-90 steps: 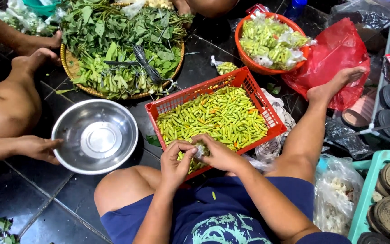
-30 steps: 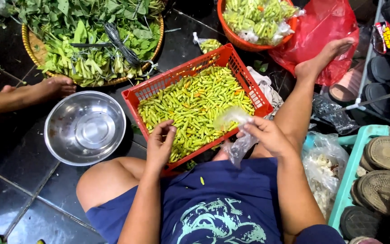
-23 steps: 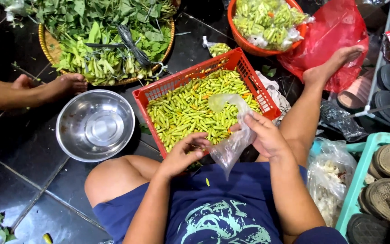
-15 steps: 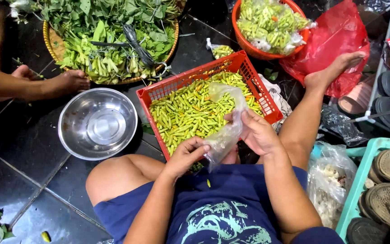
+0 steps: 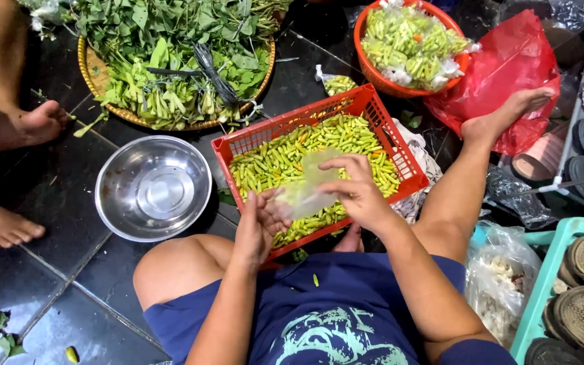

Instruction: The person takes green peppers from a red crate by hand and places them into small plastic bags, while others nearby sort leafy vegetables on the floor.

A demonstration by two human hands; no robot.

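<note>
Bag (image 5: 303, 192) now lower over crate (image 5: 238, 143), pinched by right hand (image 5: 354, 192); left hand (image 5: 257, 223) cupped at its mouth; filling with chillies (image 5: 272, 159) likely underway.

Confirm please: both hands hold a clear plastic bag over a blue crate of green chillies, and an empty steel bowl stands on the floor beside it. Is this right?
Not quite. The crate is red-orange, not blue, as the head view shows. The rest holds: the left hand and right hand hold the clear plastic bag over the green chillies, and the empty steel bowl stands on the floor beside it.
</note>
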